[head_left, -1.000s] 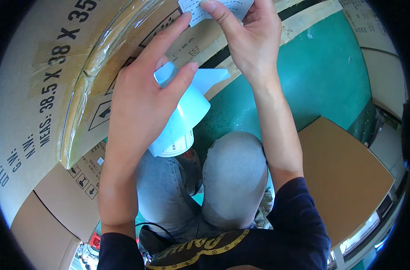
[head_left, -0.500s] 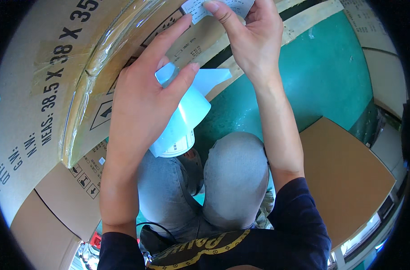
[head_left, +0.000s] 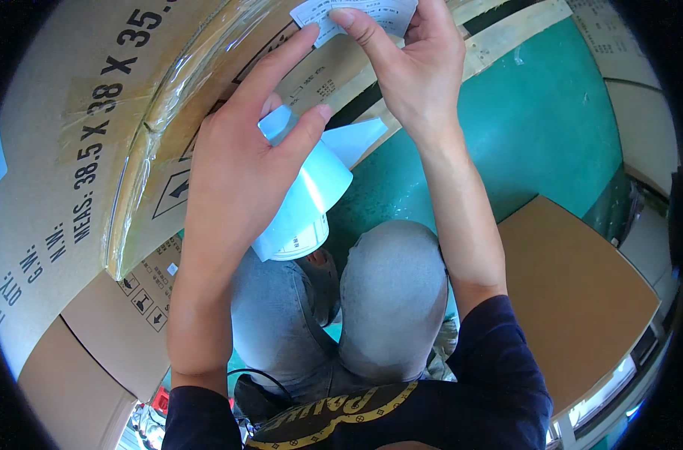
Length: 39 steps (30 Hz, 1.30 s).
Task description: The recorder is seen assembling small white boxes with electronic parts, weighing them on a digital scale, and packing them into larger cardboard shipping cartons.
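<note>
My right hand (head_left: 422,86) pinches a white printed label (head_left: 380,13) between thumb and fingers, in front of a taped cardboard carton (head_left: 45,127). At the label's left corner rests the outstretched index fingertip of my left hand (head_left: 236,169). A curled strip of light-blue label backing paper (head_left: 322,180) hangs from my left hand, with a printed label showing on its lower curl. The other left fingers are hidden behind the palm and appear to hold the strip. My left thumb points out over it.
My knees (head_left: 394,300) are below the hands. A wooden pallet slat (head_left: 514,34) runs under the carton over a green floor (head_left: 536,112). To the right stands a plain brown carton (head_left: 574,300); more cartons (head_left: 101,330) stand at the lower left.
My right hand has shifted slightly left and down with the label, so more of it shows. The left hand and the hanging strip have hardly moved.
</note>
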{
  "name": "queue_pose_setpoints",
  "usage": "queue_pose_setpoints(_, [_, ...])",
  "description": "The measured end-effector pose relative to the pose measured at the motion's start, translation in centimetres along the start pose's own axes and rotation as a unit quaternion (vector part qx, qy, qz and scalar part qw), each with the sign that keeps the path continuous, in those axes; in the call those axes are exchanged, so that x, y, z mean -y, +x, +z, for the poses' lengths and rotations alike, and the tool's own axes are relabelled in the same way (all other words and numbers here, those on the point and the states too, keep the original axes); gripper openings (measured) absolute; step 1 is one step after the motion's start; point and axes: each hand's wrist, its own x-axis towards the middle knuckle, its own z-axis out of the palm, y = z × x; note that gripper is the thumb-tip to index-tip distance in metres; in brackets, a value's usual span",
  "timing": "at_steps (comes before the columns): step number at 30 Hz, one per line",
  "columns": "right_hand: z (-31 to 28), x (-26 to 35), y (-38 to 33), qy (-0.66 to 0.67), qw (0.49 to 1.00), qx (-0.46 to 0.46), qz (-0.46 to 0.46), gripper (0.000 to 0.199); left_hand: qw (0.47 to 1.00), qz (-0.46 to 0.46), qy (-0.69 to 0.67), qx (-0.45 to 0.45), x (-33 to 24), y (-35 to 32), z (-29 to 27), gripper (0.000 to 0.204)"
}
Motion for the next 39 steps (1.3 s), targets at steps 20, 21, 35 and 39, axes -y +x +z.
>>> queue_pose_setpoints(20, [0.8, -2.1, -1.7, -0.091, 0.988, -0.062, -0.107, 0.024, 0.996, 0.004, 0.058, -0.072, 1.3, -0.1, 1.8, 0.056])
queue_pose_setpoints(21, [0.9, -2.2, -1.7, -0.101, 0.987, -0.058, -0.107, 0.025, 0.996, 0.002, 0.049, -0.073, 1.5, -0.1, 1.9, 0.056])
queue_pose_setpoints(35, [2.7, -3.0, -2.1, -0.107, 0.976, -0.136, -0.13, 0.046, 0.988, 0.038, 0.121, -0.085, 3.1, -0.6, 1.0, 0.061])
queue_pose_setpoints(39, [1.5, -3.3, -1.4, -0.209, 0.951, -0.192, -0.126, 0.048, 0.985, 0.031, 0.15, -0.079, 3.9, -0.7, 1.5, 0.062])
